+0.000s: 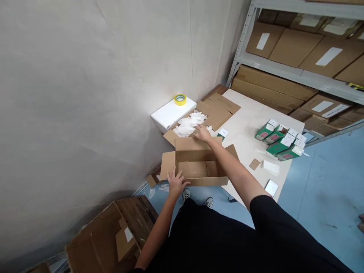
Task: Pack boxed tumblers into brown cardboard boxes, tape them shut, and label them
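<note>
An empty open cardboard box [196, 181] lies in front of me with its flaps out, at the table's near edge. My left hand [176, 183] touches its near left corner, fingers spread. Beyond it stands another carton [170, 137] filled with white packing material [189, 124]. Stretched across the open box, my right hand [202, 133] is at the near edge of that filling, its fingers extended and apart. I see nothing held in it.
Yellow tape [180, 99] sits on a white box [167, 113] by the wall. Several green boxes [280, 145], a white rectangular item [270, 167] and a phone [271, 188] are on the table [244, 131]. Shelving [298, 74] stands behind; a large carton [93, 242] is lower left.
</note>
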Motion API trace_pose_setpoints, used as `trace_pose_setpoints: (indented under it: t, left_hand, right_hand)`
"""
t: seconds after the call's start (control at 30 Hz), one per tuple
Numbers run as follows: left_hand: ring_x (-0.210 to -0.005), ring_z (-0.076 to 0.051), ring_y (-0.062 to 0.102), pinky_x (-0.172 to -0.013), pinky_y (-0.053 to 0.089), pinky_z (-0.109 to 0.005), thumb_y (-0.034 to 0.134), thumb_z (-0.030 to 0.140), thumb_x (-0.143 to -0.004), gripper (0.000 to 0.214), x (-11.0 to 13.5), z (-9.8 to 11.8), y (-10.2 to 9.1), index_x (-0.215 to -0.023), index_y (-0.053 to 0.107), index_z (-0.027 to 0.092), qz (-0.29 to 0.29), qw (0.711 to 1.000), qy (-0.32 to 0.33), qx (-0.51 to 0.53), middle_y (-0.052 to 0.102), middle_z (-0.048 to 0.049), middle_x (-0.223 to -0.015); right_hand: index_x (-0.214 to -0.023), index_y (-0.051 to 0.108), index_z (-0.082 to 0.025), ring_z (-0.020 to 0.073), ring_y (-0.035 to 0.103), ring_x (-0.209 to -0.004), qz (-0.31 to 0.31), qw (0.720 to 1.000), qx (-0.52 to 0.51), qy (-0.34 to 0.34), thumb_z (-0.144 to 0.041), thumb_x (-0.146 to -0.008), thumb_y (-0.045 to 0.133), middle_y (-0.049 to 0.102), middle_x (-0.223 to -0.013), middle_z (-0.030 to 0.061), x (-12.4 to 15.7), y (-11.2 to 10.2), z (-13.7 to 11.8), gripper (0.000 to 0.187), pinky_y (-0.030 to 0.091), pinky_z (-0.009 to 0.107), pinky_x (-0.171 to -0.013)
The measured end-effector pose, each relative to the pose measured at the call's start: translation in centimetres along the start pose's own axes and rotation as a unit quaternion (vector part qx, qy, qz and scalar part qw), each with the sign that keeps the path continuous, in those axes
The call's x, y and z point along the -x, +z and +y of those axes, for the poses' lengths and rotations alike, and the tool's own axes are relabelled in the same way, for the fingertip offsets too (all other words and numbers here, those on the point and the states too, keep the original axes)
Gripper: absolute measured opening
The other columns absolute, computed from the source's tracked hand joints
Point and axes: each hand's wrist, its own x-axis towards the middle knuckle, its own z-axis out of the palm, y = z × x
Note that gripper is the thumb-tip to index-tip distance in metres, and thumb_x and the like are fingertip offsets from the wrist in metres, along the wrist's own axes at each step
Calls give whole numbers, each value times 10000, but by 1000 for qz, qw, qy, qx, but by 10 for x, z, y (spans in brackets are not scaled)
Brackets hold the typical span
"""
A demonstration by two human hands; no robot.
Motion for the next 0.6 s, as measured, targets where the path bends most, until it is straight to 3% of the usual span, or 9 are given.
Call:
trace_pose_setpoints:
  t: [0.13, 0.23, 0.33, 0.5, 0.6]
  left_hand:
    - [-1609, -470, 186, -1226, 86, -817, 733, 499, -927, 274, 1, -27, -8, -831, 761, 244, 7, 1000, -4, 17, 614, -64, -1531]
    - [-1611, -461, 186, -1232, 78, -810, 723, 485, -937, 256, -1, -44, -13, -847, 773, 250, 8, 1000, -2, 30, 619, -73, -1523]
    - [-1614, -443, 191, -1238, 86, -802, 708, 455, -954, 242, -4, -58, -16, -842, 771, 249, 11, 999, 11, 44, 623, -67, -1520]
    - [-1608, -427, 227, -1242, 94, -796, 747, 450, -929, 220, -4, -75, -12, -833, 769, 253, 11, 997, 29, 75, 628, -65, -1515]
    - [-1600, -424, 254, -1247, 68, -790, 768, 438, -914, 209, -2, -82, -9, -822, 770, 251, 12, 996, 37, 86, 638, -66, -1503]
  right_hand:
    - [-1501, 539, -222, 315, 532, -1418, -38, 999, 35, 19, -371, -957, 686, 396, -1657, 149, -43, 25, -32, 583, 459, 429, -1164]
    - [-1496, 516, -254, 311, 649, -1258, -63, 994, 76, 49, -352, -931, 700, 406, -1630, 143, -69, 40, -45, 602, 545, 422, -1050]
    - [-1510, 510, -277, 310, 706, -1146, -116, 983, 140, 36, -303, -904, 718, 475, -1550, 152, -91, 52, -52, 642, 577, 402, -974]
    - [-1546, 512, -320, 315, 715, -1147, -174, 963, 204, -3, -225, -885, 729, 534, -1484, 151, -114, 68, -60, 701, 575, 377, -957]
    - [-1479, 607, -318, 298, 722, -1133, -182, 963, 199, 3, -202, -908, 687, 574, -1458, 137, -118, 74, -64, 589, 563, 361, -960]
